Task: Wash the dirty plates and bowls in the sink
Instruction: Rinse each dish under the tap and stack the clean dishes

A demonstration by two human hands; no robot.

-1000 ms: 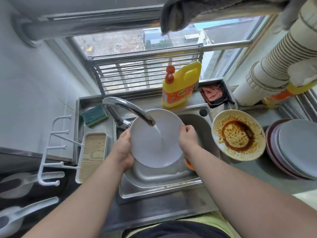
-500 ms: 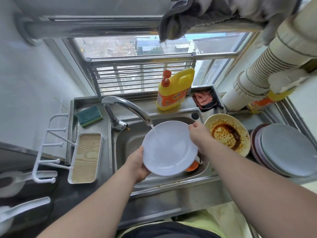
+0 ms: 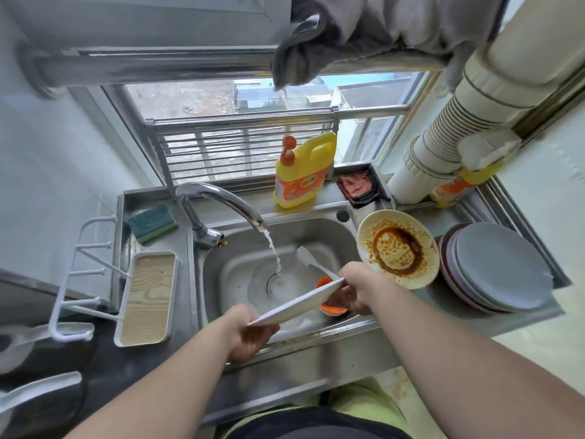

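A white plate (image 3: 296, 304) hangs nearly edge-on over the front of the steel sink (image 3: 228, 267), tilted down to the left. My left hand (image 3: 250, 332) grips its lower left rim and my right hand (image 3: 354, 288) grips its upper right rim. Water runs from the faucet (image 3: 221, 201) into the basin, behind the plate. An orange bowl (image 3: 330, 307) lies in the sink under my right hand, partly hidden, with a white utensil (image 3: 311, 259) beside it. A plate smeared with brown sauce (image 3: 397, 247) leans at the sink's right edge.
A stack of grey and pink plates (image 3: 497, 267) sits on the right counter. A yellow detergent bottle (image 3: 300, 171) and a red cloth (image 3: 357, 186) stand behind the sink. A green sponge (image 3: 152, 221) and a wood-patterned tray (image 3: 147, 297) lie to the left.
The plate has moved out of the water stream, down toward the front of the sink, and tipped from face-up to nearly edge-on. Both hands have kept hold of its rim.
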